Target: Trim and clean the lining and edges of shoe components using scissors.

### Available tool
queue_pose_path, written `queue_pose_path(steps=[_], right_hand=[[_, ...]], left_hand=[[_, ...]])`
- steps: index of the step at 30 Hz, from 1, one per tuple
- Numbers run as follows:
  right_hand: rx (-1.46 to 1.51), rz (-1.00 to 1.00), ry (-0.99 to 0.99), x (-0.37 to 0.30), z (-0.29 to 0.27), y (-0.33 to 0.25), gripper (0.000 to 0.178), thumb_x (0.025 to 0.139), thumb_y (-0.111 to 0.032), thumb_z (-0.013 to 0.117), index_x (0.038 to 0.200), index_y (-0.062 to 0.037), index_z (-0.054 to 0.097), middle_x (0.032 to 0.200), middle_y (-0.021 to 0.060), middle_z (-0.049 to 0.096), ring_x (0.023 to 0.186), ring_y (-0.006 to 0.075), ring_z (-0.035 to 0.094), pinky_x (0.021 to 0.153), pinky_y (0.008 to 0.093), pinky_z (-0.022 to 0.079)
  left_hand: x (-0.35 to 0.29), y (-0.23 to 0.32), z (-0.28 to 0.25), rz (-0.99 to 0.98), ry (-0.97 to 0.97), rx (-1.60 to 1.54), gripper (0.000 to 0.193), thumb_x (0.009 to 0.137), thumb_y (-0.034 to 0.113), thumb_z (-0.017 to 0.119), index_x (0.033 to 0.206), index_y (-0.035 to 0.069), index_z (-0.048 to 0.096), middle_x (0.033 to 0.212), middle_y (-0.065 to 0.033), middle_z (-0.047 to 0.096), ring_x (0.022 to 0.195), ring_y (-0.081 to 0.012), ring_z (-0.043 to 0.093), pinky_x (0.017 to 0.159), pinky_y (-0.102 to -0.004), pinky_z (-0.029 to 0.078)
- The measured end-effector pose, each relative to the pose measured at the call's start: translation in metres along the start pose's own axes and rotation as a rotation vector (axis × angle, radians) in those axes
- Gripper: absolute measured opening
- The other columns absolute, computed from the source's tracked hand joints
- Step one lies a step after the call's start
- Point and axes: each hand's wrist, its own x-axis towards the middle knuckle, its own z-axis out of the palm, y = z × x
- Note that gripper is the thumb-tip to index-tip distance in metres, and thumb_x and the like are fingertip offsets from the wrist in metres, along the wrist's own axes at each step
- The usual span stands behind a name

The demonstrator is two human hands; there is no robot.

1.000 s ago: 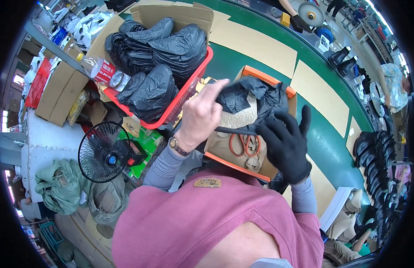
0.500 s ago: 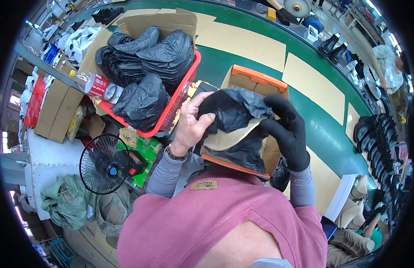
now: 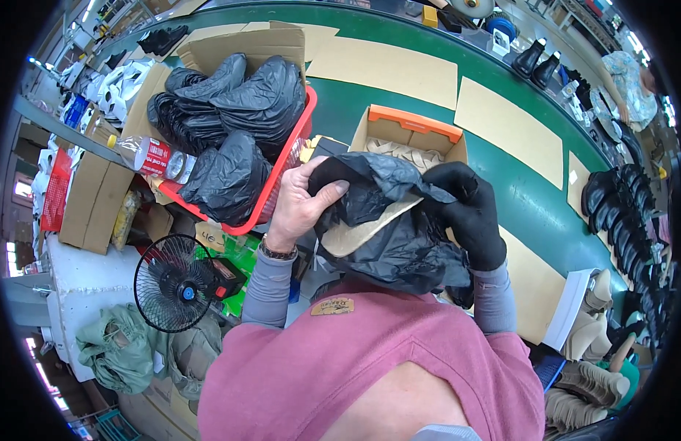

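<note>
Between my two hands is a thin black plastic cover [image 3: 399, 250], crumpled and hanging loosely toward my chest. A pale beige, flat piece shaped like an insole [image 3: 370, 228] shows through its opening. My bare left hand [image 3: 300, 209] pinches the cover's left edge, thumb on top. On the other side my right hand [image 3: 467, 213], in a black glove, is closed on the plastic. Just behind the cover stands an open cardboard box [image 3: 417, 123] with an orange edge, with pale beige strips inside it.
A red basket [image 3: 289, 158] at left holds several black plastic-wrapped bundles [image 3: 259, 95]; a bottle [image 3: 153, 156] lies on its rim. A black fan [image 3: 180, 283] stands below. Cardboard sheets [image 3: 509, 132] lie on the green table [image 3: 535, 213]. Black shoes [image 3: 619, 213] line the right.
The plastic cover has come lower and spread out to the right, over the front of the box. Beige strips in the box now show. Both hands still grip the cover.
</note>
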Motion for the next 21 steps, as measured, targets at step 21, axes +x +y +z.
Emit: queue_pose_path(steps=[21], right_hand=[[0.011, -0.301, 0.331, -0.004, 0.032, 0.01, 0.039, 0.082, -0.01, 0.066, 0.118, 0.0023, 0.057, 0.12, 0.0147, 0.054, 0.104, 0.0227, 0.057, 0.092, 0.0332, 0.045]], left_hand=[[-0.006, 0.01, 0.017, 0.304, 0.088, 0.206, 0.059, 0.076, -0.01, 0.068, 0.13, 0.002, 0.048, 0.099, -0.0077, 0.063, 0.089, -0.0148, 0.064, 0.078, -0.0261, 0.051]])
